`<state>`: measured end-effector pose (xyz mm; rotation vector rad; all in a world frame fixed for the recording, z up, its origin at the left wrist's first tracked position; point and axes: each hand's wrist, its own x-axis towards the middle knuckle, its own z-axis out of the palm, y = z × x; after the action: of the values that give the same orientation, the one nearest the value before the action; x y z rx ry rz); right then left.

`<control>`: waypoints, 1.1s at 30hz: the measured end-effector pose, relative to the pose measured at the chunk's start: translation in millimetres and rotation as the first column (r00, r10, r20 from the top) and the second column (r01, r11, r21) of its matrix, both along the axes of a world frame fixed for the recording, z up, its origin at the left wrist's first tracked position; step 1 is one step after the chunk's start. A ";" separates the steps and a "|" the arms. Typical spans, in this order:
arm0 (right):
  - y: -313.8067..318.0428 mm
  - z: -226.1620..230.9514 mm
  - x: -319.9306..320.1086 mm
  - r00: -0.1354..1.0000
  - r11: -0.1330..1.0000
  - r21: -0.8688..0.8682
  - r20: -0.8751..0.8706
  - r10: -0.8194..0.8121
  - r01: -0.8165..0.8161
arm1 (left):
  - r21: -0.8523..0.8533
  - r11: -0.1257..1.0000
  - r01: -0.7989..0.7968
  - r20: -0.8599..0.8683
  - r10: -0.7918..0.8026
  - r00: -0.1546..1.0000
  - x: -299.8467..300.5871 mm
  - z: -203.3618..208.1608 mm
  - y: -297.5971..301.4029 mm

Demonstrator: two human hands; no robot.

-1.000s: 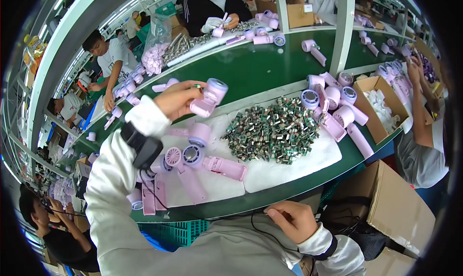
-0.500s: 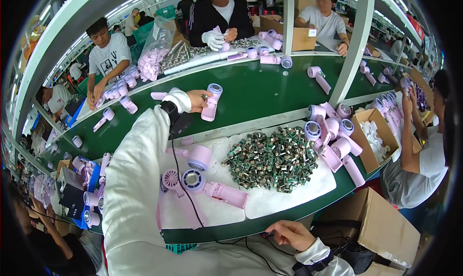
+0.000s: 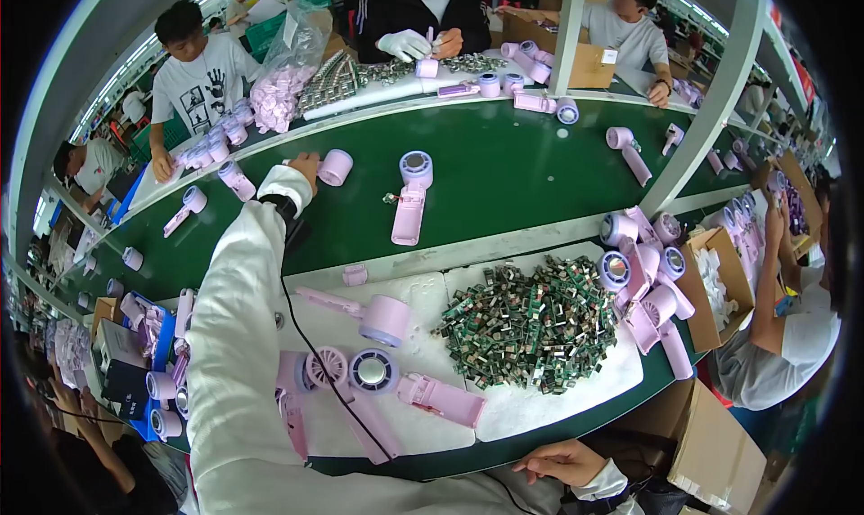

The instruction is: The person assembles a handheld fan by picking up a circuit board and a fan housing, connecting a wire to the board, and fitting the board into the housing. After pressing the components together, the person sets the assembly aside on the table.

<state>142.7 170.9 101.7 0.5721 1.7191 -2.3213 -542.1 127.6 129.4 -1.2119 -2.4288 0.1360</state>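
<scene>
So, leftmost, small lilac plastic fan body (image 3: pixel 237 181) lies beside the reaching arm on the long green work surface (image 3: pixel 504 182); next, left hand (image 3: pixel 306 169) is stretched far out, fingers bent over a lilac cylinder-headed plastic fan piece (image 3: pixel 336 167), round head showing at the right of the fingers; rest of the piece is mostly covered, so can't tell if the grip is closed; below, white foam sheet (image 3: pixel 423 353) carries more lilac housings, incl. a round-grilled fan head (image 3: pixel 327 367) and a trough-shaped open handle shell (image 3: pixel 441 400); to the right of the left hand, well apart from it, lilac fan unit with open handle (image 3: pixel 409 200) lies on the green, small green circuit board (image 3: pixel 391 197) at its left side; then big heap of small green-and-silver circuit boards (image 3: pixel 531 326) on the foam; right hand (image 3: pixel 567 464) is by the near edge, half open, fingers loosely curled, nothing seen in it; far right, brown cardboard box (image 3: pixel 704 304) with white pieces; step in hand looks like fetching the cylinder-headed piece; next move probably calls for a secure hold, then a lift clear of the green and back to the foam
</scene>
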 end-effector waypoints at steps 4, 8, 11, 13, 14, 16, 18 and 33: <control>-10.7 5.6 10.6 1.000 1.000 0.002 -0.006 -0.025 0.025 | -0.153 0.988 -0.029 0.176 0.056 0.983 46.9 41.5 -5.5; -26.7 10.0 30.6 0.998 0.996 0.071 -0.041 -0.056 0.058 | -0.208 0.975 0.081 0.177 -0.044 0.983 105.4 74.4 -18.5; -28.6 5.9 48.9 0.988 0.977 0.157 -0.076 -0.133 0.143 | -0.175 0.965 0.194 0.070 -0.184 0.980 153.6 84.1 -17.8; -24.8 11.0 56.1 0.983 0.931 0.323 -0.116 -0.141 0.172 | -0.080 0.954 0.290 -0.007 -0.292 0.956 187.3 96.0 -23.1; -22.5 11.1 62.1 0.982 0.846 0.501 -0.140 -0.129 0.182 | -0.020 0.941 0.339 0.017 -0.339 0.941 212.0 101.8 -24.2; -22.5 4.0 72.4 0.963 0.765 0.592 -0.230 -0.140 0.252 | 0.124 0.830 0.544 0.103 -0.556 0.825 271.6 109.4 -25.9; -18.8 -9.9 85.1 0.935 0.653 0.682 -0.333 -0.123 0.329 | 0.193 0.725 0.661 0.255 -0.688 0.680 363.8 117.3 -22.0; 5.2 -41.3 144.3 0.765 0.207 0.805 -0.399 -0.507 0.556 | 0.131 0.368 0.920 0.221 -0.916 0.335 632.2 3.1 -35.6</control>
<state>287.0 176.1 60.5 1.5148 3.1764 -1.3470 90.1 92.0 132.5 -2.5542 -1.4804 -0.3795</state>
